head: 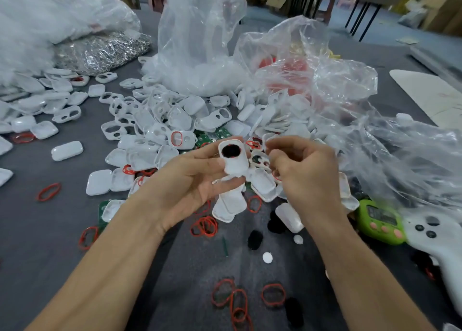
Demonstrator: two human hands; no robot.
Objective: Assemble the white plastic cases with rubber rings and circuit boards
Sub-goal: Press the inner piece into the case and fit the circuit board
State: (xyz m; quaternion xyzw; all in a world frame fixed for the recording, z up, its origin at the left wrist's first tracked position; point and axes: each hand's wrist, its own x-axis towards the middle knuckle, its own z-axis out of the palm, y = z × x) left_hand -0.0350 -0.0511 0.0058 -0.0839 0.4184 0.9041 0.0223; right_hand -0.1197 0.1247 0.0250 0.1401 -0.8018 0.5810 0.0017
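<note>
White case (233, 159), black-filled opening

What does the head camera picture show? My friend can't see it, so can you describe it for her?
A person's left hand holds up a white plastic case with a black pad in its opening, while the right hand pinches something small beside it. Below lies a grey table strewn with white cases, red rubber rings and clear plastic bags.
</note>
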